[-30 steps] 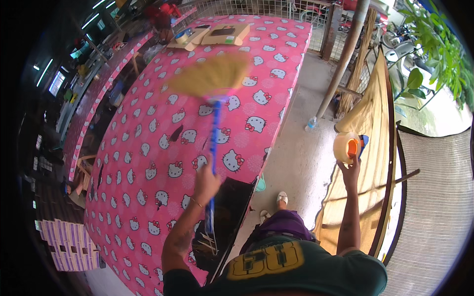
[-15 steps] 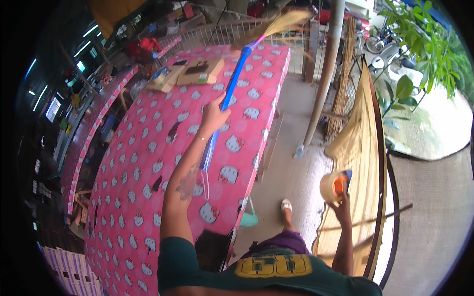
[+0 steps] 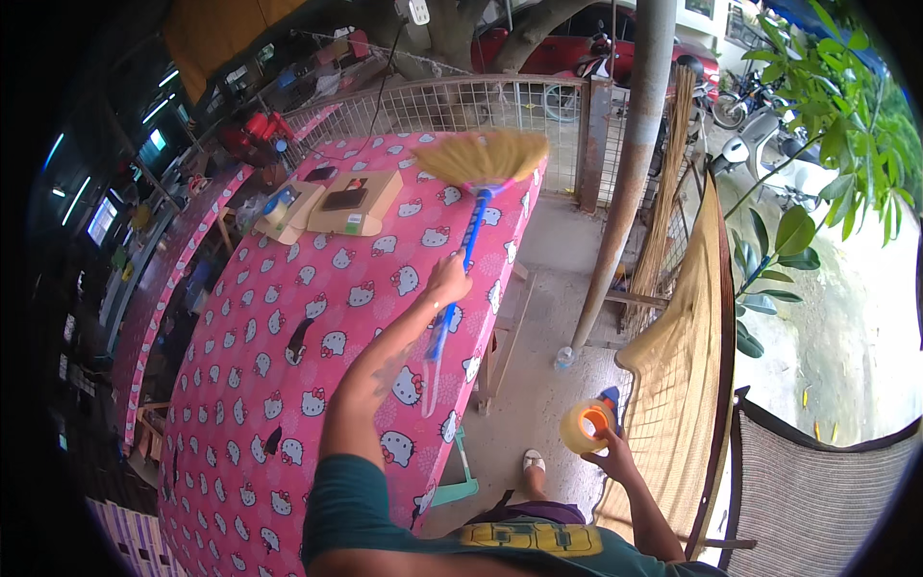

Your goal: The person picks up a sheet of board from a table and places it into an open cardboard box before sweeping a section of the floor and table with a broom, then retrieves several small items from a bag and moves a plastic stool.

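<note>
My left hand (image 3: 449, 279) grips the blue handle of a soft broom (image 3: 469, 236), arm stretched out over the long table. The broom's fan of straw bristles (image 3: 486, 157) lies over the table's far right corner, slightly smeared by motion. A pink cartoon-cat cover (image 3: 336, 375) spreads across the tabletop. Off the table's right side, my right hand (image 3: 609, 457) is closed around a tape dispenser (image 3: 588, 426) with a wide roll of tape, an orange hub and a blue part at its top.
Flattened cardboard boxes (image 3: 358, 204) lie at the table's far left, a dark flat item on one. A metal post (image 3: 625, 183), a plastic bottle (image 3: 563, 358) and a tan mesh screen (image 3: 673, 375) stand to the right. A wire fence (image 3: 433, 108) runs behind the table.
The broom's bristles have come down from above the far edge onto the table's far right corner. My right hand has shifted left and lower with the tape dispenser.
</note>
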Available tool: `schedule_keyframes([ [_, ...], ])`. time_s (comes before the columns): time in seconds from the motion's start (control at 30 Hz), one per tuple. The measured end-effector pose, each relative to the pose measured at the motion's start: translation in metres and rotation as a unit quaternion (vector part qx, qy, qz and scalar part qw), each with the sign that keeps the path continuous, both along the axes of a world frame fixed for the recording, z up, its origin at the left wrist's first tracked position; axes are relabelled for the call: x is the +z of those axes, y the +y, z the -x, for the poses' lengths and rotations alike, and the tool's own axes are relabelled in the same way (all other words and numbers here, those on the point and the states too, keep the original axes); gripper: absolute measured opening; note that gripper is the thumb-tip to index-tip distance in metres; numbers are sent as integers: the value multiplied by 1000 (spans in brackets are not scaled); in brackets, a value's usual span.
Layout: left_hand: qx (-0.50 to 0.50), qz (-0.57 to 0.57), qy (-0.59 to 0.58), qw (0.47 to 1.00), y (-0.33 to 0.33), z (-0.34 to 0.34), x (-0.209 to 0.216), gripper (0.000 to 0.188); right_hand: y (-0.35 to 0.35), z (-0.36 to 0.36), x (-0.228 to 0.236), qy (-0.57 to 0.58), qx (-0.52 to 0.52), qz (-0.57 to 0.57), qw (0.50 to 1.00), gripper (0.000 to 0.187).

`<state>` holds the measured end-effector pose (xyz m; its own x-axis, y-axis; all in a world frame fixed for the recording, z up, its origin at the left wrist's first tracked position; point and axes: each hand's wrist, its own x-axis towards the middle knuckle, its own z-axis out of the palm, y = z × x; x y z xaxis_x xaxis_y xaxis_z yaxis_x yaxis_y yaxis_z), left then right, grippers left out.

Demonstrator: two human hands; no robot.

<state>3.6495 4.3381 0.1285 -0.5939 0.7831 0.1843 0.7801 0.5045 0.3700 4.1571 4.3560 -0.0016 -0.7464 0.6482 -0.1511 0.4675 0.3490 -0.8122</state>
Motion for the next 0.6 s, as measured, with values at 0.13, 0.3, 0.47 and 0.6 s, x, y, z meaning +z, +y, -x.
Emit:
schedule_keyframes([
  [0.13, -51, -61, -317, 945, -108, -49, 108, 67, 14, 54, 30, 47, 79, -40, 995, 54],
  [0.3, -9, -165, -445, 880, -225, -143, 220, 64, 6, 123, 64, 90, 197, -72, 974, 56],
  [0.47, 52, -227, -419, 877, -337, -208, 262, 65, -52, 179, 116, 148, 296, -122, 936, 54],
  [0.6, 89, -283, -381, 876, -421, -256, 259, 67, -124, 214, 135, 165, 368, -118, 907, 52],
])
